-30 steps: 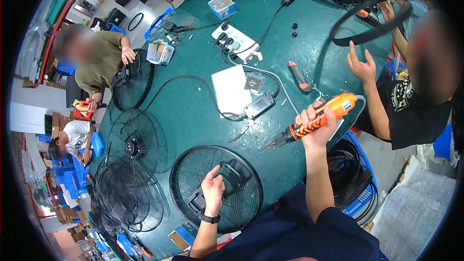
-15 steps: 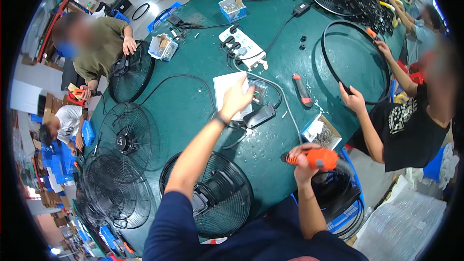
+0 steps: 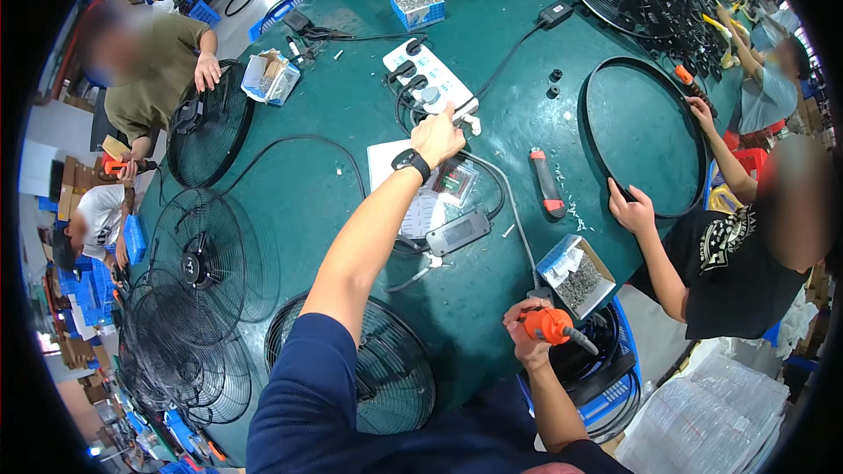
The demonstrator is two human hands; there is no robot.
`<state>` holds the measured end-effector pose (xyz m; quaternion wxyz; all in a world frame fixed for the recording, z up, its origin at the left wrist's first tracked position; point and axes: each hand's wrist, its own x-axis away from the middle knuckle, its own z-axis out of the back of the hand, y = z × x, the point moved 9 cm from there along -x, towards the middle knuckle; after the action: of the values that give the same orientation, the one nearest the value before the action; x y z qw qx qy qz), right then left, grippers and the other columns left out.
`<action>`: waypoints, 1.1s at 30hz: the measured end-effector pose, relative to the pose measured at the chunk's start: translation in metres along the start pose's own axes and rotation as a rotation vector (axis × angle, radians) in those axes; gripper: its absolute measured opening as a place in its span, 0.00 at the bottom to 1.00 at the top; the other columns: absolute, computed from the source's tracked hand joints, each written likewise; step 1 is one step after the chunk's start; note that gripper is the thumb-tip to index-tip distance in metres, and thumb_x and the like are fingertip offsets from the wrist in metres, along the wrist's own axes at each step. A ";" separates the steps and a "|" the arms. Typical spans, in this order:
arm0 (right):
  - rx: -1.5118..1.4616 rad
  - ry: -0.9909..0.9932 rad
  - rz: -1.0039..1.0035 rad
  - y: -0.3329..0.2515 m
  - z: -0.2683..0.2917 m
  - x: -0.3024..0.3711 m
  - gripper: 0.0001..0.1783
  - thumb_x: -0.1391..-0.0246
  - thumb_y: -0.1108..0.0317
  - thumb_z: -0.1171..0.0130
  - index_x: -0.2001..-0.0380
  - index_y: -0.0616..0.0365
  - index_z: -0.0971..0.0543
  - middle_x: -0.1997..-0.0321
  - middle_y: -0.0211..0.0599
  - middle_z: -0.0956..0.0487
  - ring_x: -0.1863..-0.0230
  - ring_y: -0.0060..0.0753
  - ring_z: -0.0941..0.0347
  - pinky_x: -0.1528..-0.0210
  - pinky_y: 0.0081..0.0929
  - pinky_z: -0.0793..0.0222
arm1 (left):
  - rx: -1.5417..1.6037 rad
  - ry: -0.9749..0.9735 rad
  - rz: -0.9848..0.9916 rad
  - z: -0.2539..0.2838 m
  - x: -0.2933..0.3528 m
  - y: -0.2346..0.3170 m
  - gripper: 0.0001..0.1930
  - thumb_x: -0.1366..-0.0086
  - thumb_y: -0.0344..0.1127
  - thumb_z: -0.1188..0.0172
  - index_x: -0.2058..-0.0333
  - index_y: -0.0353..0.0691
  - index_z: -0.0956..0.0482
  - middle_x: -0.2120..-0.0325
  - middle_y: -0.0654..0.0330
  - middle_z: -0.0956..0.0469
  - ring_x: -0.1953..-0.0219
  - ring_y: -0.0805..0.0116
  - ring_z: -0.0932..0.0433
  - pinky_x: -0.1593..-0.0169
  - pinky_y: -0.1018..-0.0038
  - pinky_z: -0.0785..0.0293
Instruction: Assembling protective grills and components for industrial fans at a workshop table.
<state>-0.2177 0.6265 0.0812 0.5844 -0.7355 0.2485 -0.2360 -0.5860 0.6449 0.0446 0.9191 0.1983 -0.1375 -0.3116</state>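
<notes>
My left hand (image 3: 436,134) reaches across the table, index finger stretched toward the near end of a white power strip (image 3: 442,73). Whether the fingertip presses on the strip cannot be made out; the other fingers are partly hidden. Under that forearm lie white paper sheets (image 3: 383,161), a small clear case of bits (image 3: 457,181) and a black power adapter (image 3: 458,233). My right hand (image 3: 524,333) is wrapped round an orange electric screwdriver (image 3: 549,326), beside an open box of screws (image 3: 576,276). A black fan grille assembly (image 3: 391,369) lies under my left arm.
A red-and-grey utility knife (image 3: 547,183) lies mid-table. One co-worker at right holds a black ring (image 3: 590,136); another at left handles a fan (image 3: 213,127). Wire grilles (image 3: 198,246) stack at left. A blue crate (image 3: 625,384) stands by my right arm.
My left hand has moved from over the paper to the power strip. My right hand, holding the electric screwdriver, has come lower and slightly left, and the tool has turned.
</notes>
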 end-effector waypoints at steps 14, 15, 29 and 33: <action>-0.097 0.055 0.034 0.005 -0.003 -0.011 0.22 0.58 0.81 0.43 0.57 0.60 0.34 0.69 0.35 0.27 0.70 0.24 0.30 0.70 0.21 0.31 | 0.055 0.003 0.023 0.006 -0.017 0.005 0.15 0.48 0.32 0.50 0.61 0.36 0.24 0.66 0.39 0.23 0.60 0.42 0.24 0.54 0.55 0.29; -0.079 0.110 0.014 0.006 -0.003 -0.010 0.20 0.56 0.76 0.40 0.58 0.60 0.33 0.73 0.34 0.27 0.74 0.25 0.30 0.73 0.22 0.31 | 0.070 -0.036 0.037 0.006 -0.018 0.003 0.17 0.47 0.33 0.49 0.58 0.36 0.26 0.65 0.40 0.23 0.59 0.42 0.24 0.54 0.56 0.29; -0.165 0.141 0.193 -0.012 0.022 0.013 0.17 0.51 0.73 0.45 0.58 0.64 0.35 0.75 0.34 0.29 0.75 0.25 0.32 0.68 0.27 0.30 | 0.598 0.243 0.457 0.076 0.415 -0.123 0.23 0.44 0.27 0.40 0.48 0.34 0.28 0.86 0.75 0.39 0.84 0.85 0.44 0.80 0.83 0.46; -0.186 0.199 0.260 -0.011 0.029 0.012 0.17 0.49 0.71 0.44 0.57 0.63 0.35 0.76 0.34 0.29 0.75 0.25 0.32 0.69 0.28 0.31 | 0.887 0.550 0.704 0.094 0.540 -0.154 0.19 0.40 0.26 0.43 0.49 0.30 0.29 0.84 0.74 0.35 0.84 0.87 0.44 0.81 0.86 0.50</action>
<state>-0.1886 0.6424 0.0868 0.5120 -0.7210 0.4190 -0.2061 -0.2861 0.1683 0.1279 0.7986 0.5764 -0.0693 0.1589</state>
